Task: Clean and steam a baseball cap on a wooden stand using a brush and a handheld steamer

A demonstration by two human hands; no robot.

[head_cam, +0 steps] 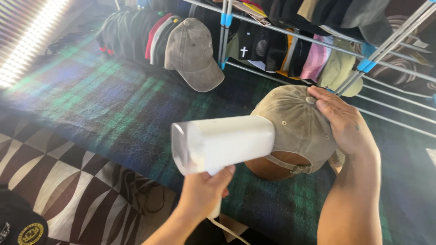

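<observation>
- Nearest the camera, the left hand point(202, 193) is closed around the handle of a white handheld steamer point(222, 143), fingers wrapped tight. A white cord point(227, 228) trails down from the base of the handle toward the bottom edge.
- The steamer's body lies almost level, its long axis running left to right. The wide flat end faces the camera's left, and the far end points at the tan cap point(297, 124) and seems to touch its side — though the steamer hides the meeting point, so contact is a guess.
- The right hand point(343, 120) comes in from the lower right and lies flat and open on the crown of the tan cap, fingertips near the top button, pressing rather than gripping.
- So the cap sits just beyond and to the right of the steamer, between the two hands. The right hand is on it; the left reaches it only through the steamer.
- The cap rests with its back strap toward the camera on a dark green and blue plaid blanket point(104, 100).
- To the lower left lie a black-and-white patterned rug point(59, 181) and part of a black cap point(18, 222).
- Farther back, a grey cap point(193, 52) leans at the front of a row of caps on a metal rack point(290, 34) — many more caps hang along its rails.
</observation>
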